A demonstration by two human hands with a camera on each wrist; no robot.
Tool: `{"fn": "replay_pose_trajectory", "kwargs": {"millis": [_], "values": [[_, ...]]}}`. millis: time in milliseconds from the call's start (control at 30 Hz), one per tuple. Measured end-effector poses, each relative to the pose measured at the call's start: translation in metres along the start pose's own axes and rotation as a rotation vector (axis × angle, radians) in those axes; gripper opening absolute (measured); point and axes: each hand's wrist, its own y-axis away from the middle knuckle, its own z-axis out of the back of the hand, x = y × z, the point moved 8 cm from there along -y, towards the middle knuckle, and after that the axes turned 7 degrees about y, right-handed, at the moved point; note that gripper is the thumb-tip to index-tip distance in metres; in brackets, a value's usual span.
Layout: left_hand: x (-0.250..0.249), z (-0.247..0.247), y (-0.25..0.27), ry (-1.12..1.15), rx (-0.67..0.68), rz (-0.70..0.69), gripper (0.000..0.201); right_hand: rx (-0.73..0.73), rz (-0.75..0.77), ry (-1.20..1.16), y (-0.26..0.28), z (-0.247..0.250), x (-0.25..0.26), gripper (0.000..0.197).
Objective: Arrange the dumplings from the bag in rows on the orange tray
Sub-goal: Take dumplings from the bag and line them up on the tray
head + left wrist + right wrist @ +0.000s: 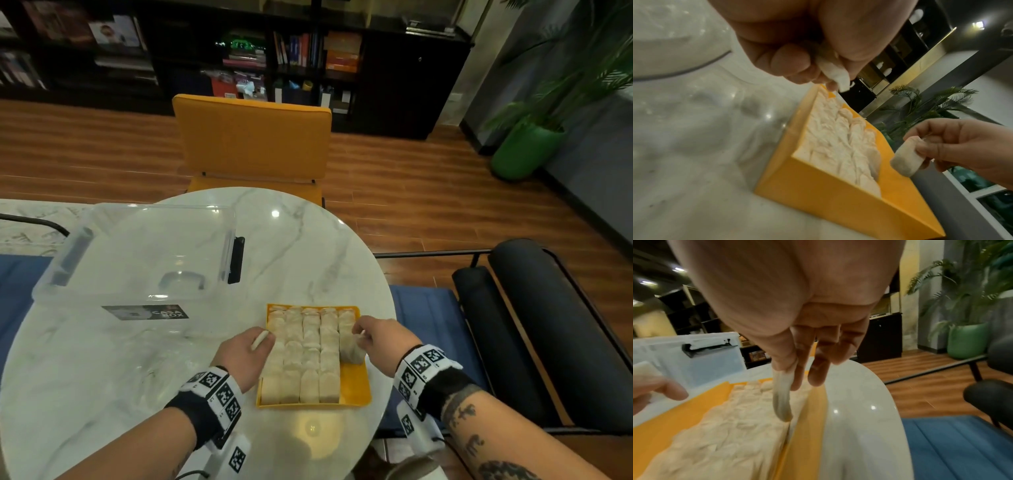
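We see the left hand (245, 353) at the left edge of the orange tray (356, 387), its fingers curled round a dumpling (259, 340) pinched between thumb and fingertips; in the left wrist view that pale piece (833, 71) sticks out below the thumb, above the tray's far corner. The right hand (380, 339) is over the tray's right side, thumb and fingers closed on the top of another dumpling (351, 349), which hangs down from the pinch; in the right wrist view it dangles (782, 400) just above the right-hand column, and we cannot tell whether its lower end touches the tray.

Beneath the hands we find the tray packed with dumplings in rows (301, 353); four columns run the full length from far edge to near edge, while the rightmost column stops about where the right hand is, leaving bare orange floor at the near right corner. The tray sits near the front edge of a round white marble table (137, 394); we see a clear plastic storage box (144, 257) with black latches on the table's far left, well apart from the tray. Beyond the table stands an orange chair (253, 140); a dark armchair (555, 325) is to the right, and a potted plant in a green pot (524, 150) stands by the wall.
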Motion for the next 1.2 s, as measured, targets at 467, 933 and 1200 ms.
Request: {"fn": "replay_pose_trajectory", "kwargs": {"millis": [467, 933, 1200], "values": [[0.025, -0.009, -0.006, -0.072, 0.034, 0.139, 0.03, 0.019, -0.062, 0.138, -0.026, -0.027, 0.003, 0.014], [0.025, -0.007, -0.003, -0.074, 0.027, 0.161, 0.032, 0.028, -0.143, 0.08, -0.044, -0.034, -0.004, 0.015], [0.021, -0.004, -0.002, -0.108, 0.007, 0.16, 0.045, 0.032, -0.157, 0.009, -0.039, -0.03, -0.005, 0.032]]}}
